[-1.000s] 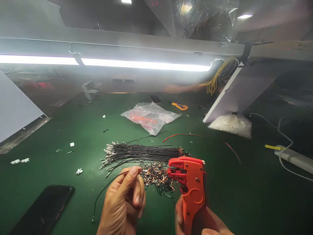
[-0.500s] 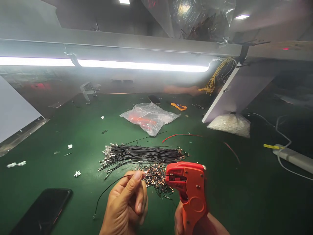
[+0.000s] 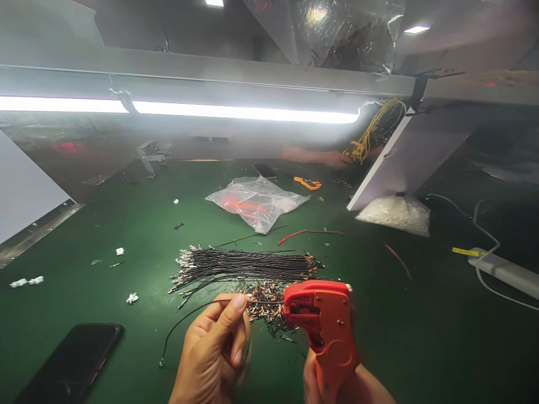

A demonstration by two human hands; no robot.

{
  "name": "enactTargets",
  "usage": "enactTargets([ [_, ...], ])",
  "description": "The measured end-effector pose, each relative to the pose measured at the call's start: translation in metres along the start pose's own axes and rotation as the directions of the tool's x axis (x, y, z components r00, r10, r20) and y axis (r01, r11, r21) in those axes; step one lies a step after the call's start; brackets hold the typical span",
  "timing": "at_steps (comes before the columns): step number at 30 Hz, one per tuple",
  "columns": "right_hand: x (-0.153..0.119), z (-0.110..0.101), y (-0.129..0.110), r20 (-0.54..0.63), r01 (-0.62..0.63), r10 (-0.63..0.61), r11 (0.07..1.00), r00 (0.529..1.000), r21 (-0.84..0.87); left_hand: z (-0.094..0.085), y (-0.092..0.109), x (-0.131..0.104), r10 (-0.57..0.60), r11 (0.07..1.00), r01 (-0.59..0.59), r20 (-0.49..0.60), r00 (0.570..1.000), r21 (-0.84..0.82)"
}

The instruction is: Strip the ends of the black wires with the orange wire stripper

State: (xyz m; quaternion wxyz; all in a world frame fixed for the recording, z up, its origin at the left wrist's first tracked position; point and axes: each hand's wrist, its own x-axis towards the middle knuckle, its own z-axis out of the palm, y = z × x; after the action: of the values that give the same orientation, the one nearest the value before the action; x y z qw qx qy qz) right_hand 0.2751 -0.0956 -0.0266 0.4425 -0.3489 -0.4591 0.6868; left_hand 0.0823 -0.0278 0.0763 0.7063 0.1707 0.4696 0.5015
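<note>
Between thumb and fingers, my left hand (image 3: 217, 345) pinches a thin black wire (image 3: 184, 317). One end of the wire droops to the left with a small metal terminal; the other points right, at the jaws of a red wire stripper (image 3: 332, 331). My right hand (image 3: 314, 376) is wrapped round the stripper's handle, mostly hidden behind it. Just beyond both hands lies a bundle of black wires (image 3: 248, 265), metal terminals at its left and coppery ends at its right. A pile of short wire offcuts (image 3: 267, 306) sits below the bundle, partly behind my left hand.
A dark phone (image 3: 73, 362) lies front left on the green table (image 3: 421, 342). Farther back are a clear plastic bag (image 3: 259, 205), a yellow-orange tool (image 3: 307, 183) and a bag of white pieces (image 3: 396, 215). Across the table, another person's hand (image 3: 337, 159) is near yellow wires (image 3: 366, 137).
The wire and stripper stay almost in place; the stripper has shifted very slightly left and down. Across the table, the other person's hand has moved a little right by the yellow wires.
</note>
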Motion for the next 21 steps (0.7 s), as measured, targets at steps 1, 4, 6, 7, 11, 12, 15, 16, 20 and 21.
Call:
enactTargets([
  [1,-0.001,-0.002,0.001,0.001,0.002,-0.002,1.000,1.000,-0.008,0.000,0.001,0.000,0.006,1.000,-0.006,-0.004,1.000,0.007],
  [4,-0.004,-0.006,0.001,-0.005,0.011,-0.011,0.999,1.000,-0.046,0.000,0.002,-0.002,0.012,1.000,-0.012,-0.004,1.000,0.026],
  [6,-0.004,-0.006,-0.001,0.003,0.020,-0.020,0.998,1.000,-0.057,0.000,0.001,-0.002,0.012,0.999,-0.012,0.001,1.000,0.038],
  [7,-0.003,-0.005,-0.001,0.012,0.019,-0.018,0.998,1.000,-0.053,0.000,0.001,-0.002,0.008,0.999,-0.008,0.003,1.000,0.044],
  [11,-0.002,-0.001,-0.003,0.024,-0.008,0.008,1.000,1.000,0.000,-0.001,0.001,-0.001,-0.007,0.999,0.007,0.010,1.000,0.049],
  [12,-0.001,0.000,-0.003,0.019,-0.015,0.015,1.000,1.000,0.014,-0.001,0.000,-0.001,-0.008,0.999,0.007,0.011,1.000,0.045],
  [15,0.000,0.003,-0.005,0.021,-0.003,0.003,1.000,1.000,0.020,-0.001,0.000,0.000,-0.004,0.999,0.004,0.006,1.000,0.032],
  [16,0.001,0.004,-0.007,0.022,0.005,-0.006,1.000,1.000,0.010,-0.001,0.000,0.000,-0.002,0.999,0.002,0.003,1.000,0.033],
  [20,0.003,0.007,-0.012,0.018,0.013,-0.014,1.000,1.000,0.003,-0.001,0.001,-0.001,0.004,0.999,-0.004,-0.003,1.000,0.042],
  [21,0.003,0.007,-0.013,0.020,0.017,-0.017,1.000,1.000,0.003,0.000,0.001,-0.002,0.003,0.999,-0.002,-0.004,1.000,0.049],
])
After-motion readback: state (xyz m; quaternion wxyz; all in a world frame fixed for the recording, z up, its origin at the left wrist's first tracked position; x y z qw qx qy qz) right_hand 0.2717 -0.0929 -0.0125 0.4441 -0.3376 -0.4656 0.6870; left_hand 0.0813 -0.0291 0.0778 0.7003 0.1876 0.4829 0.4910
